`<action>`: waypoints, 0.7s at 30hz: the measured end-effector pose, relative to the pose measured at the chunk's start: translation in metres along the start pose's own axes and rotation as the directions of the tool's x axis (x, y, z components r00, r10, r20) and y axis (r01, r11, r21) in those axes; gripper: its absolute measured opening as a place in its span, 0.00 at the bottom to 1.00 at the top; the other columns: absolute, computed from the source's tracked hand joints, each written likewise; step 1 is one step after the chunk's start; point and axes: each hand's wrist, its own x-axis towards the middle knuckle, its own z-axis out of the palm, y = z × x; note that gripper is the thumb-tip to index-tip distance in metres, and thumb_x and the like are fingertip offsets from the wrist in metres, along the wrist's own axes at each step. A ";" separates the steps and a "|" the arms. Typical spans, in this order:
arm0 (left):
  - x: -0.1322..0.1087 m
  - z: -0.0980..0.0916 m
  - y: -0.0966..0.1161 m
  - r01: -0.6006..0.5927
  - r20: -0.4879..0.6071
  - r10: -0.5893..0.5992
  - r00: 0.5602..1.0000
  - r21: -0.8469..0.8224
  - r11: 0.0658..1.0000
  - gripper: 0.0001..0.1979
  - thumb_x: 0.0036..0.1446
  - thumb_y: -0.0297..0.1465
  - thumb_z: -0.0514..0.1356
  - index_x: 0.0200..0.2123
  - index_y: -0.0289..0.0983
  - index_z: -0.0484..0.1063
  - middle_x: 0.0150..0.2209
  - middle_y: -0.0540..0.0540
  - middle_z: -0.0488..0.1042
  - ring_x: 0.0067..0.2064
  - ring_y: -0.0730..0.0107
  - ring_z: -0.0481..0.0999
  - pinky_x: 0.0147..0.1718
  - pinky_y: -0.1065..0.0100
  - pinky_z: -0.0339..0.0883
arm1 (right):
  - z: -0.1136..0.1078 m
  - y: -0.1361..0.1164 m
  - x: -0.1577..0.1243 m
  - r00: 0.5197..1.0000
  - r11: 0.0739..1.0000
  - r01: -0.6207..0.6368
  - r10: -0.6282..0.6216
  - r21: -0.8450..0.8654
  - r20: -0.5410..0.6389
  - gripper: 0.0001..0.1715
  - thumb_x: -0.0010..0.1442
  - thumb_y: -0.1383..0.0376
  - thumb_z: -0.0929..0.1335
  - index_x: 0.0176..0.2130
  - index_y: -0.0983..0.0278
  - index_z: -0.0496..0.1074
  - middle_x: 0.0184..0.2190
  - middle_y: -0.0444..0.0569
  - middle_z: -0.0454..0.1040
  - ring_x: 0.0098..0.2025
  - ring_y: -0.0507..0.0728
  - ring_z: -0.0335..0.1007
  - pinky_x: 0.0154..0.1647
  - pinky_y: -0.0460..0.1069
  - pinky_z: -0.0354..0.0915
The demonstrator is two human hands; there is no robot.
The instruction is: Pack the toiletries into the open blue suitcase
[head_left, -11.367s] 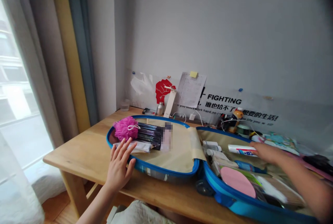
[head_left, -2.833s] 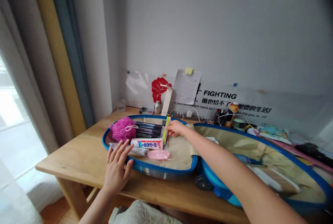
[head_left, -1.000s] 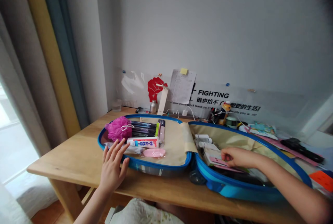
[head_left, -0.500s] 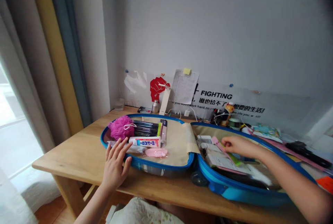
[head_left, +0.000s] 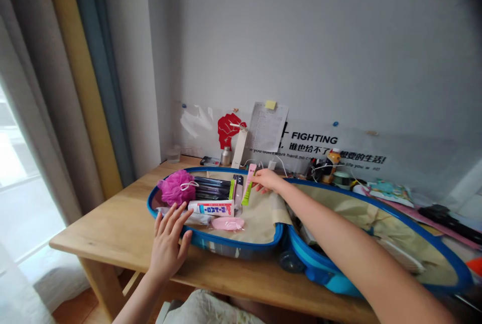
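A blue suitcase lies spread apart on the table. My right hand pinches a slim pink-and-green packet over the suitcase's left half. Fingers spread, my left hand rests at the front left rim. Close to its fingertips are a toothpaste tube and a purple bath puff. Several dark slim packages lie behind the toothpaste, beside a black-and-pink package. A pink wrapped item sits near the front rim. My right forearm hides part of the suitcase's right half.
Bottles, cables and papers crowd the back of the wooden table along the wall. A small metal bottle and a clear cup stand behind the suitcase. Curtains hang at the left.
My right hand has moved left from the suitcase's right half to its left half, carrying the slim pink-and-green packet. My left hand has stayed at the front left rim.
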 end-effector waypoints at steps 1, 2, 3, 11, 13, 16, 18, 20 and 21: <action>0.000 0.000 0.000 -0.001 0.001 0.001 1.000 0.002 1.000 0.21 0.66 0.31 0.52 0.61 0.38 0.66 0.61 0.39 0.71 0.67 0.58 0.61 0.69 0.56 0.40 | 0.008 -0.003 0.003 0.999 0.999 -0.020 0.021 -0.024 0.031 0.18 0.66 0.57 0.68 0.49 0.66 0.71 0.43 0.48 0.75 0.39 0.52 0.73 0.39 0.50 0.74; 0.000 0.000 0.000 -0.001 0.002 0.001 1.000 0.004 1.000 0.21 0.66 0.31 0.51 0.61 0.39 0.66 0.61 0.39 0.71 0.67 0.58 0.61 0.69 0.55 0.40 | 0.015 -0.004 0.005 0.997 0.997 -0.041 0.044 -0.058 0.062 0.18 0.66 0.57 0.68 0.50 0.66 0.71 0.44 0.49 0.75 0.40 0.52 0.73 0.40 0.51 0.74; 0.000 0.000 0.000 0.001 0.003 -0.001 1.000 0.004 1.000 0.21 0.66 0.31 0.51 0.61 0.39 0.66 0.61 0.39 0.71 0.67 0.58 0.61 0.69 0.55 0.40 | 0.021 -0.005 0.007 0.994 0.994 -0.057 0.066 -0.094 0.089 0.18 0.66 0.56 0.68 0.50 0.66 0.71 0.44 0.49 0.75 0.41 0.52 0.74 0.40 0.51 0.74; -0.001 0.000 0.001 0.015 0.004 -0.015 1.000 -0.015 1.000 0.22 0.66 0.31 0.52 0.62 0.40 0.66 0.61 0.41 0.72 0.67 0.58 0.61 0.70 0.55 0.40 | 0.041 -0.004 0.009 0.978 0.945 -0.112 0.159 -0.306 0.133 0.21 0.66 0.55 0.67 0.53 0.65 0.70 0.50 0.52 0.73 0.47 0.56 0.73 0.48 0.56 0.73; -0.001 0.000 0.001 0.013 0.003 -0.013 1.000 -0.018 1.000 0.22 0.66 0.31 0.52 0.62 0.40 0.66 0.61 0.41 0.72 0.67 0.59 0.62 0.70 0.55 0.40 | 0.043 -0.005 0.007 0.977 0.929 -0.115 0.169 -0.352 0.127 0.21 0.66 0.55 0.67 0.53 0.65 0.70 0.50 0.52 0.73 0.47 0.56 0.73 0.47 0.56 0.73; -0.001 0.001 0.001 0.012 -0.001 -0.012 1.000 -0.022 1.000 0.22 0.65 0.31 0.52 0.61 0.40 0.66 0.60 0.41 0.72 0.67 0.58 0.62 0.70 0.55 0.40 | 0.044 -0.007 0.005 0.978 0.904 -0.108 0.170 -0.413 0.118 0.21 0.66 0.55 0.67 0.53 0.65 0.70 0.50 0.52 0.73 0.47 0.55 0.73 0.48 0.56 0.73; -0.001 0.001 0.000 0.017 -0.004 -0.017 1.000 -0.023 1.000 0.22 0.65 0.31 0.52 0.61 0.40 0.67 0.60 0.41 0.72 0.66 0.58 0.63 0.69 0.54 0.41 | 0.044 -0.008 0.004 0.980 0.889 -0.099 0.166 -0.447 0.114 0.21 0.66 0.55 0.67 0.53 0.65 0.70 0.50 0.52 0.73 0.47 0.55 0.73 0.48 0.56 0.73; -0.002 0.001 0.000 0.026 0.000 -0.026 1.000 -0.023 0.999 0.22 0.65 0.31 0.52 0.61 0.40 0.67 0.60 0.41 0.72 0.66 0.57 0.63 0.69 0.53 0.41 | 0.045 -0.008 0.004 0.981 0.876 -0.087 0.158 -0.474 0.111 0.21 0.66 0.54 0.67 0.52 0.64 0.71 0.50 0.52 0.74 0.47 0.55 0.73 0.48 0.56 0.73; -0.002 0.001 -0.001 0.029 0.004 -0.028 1.000 -0.022 0.999 0.21 0.66 0.32 0.52 0.61 0.40 0.67 0.60 0.41 0.72 0.66 0.57 0.63 0.69 0.53 0.42 | 0.045 -0.008 0.005 0.982 0.870 -0.081 0.152 -0.486 0.110 0.21 0.66 0.54 0.67 0.52 0.64 0.71 0.50 0.52 0.74 0.47 0.55 0.73 0.48 0.56 0.72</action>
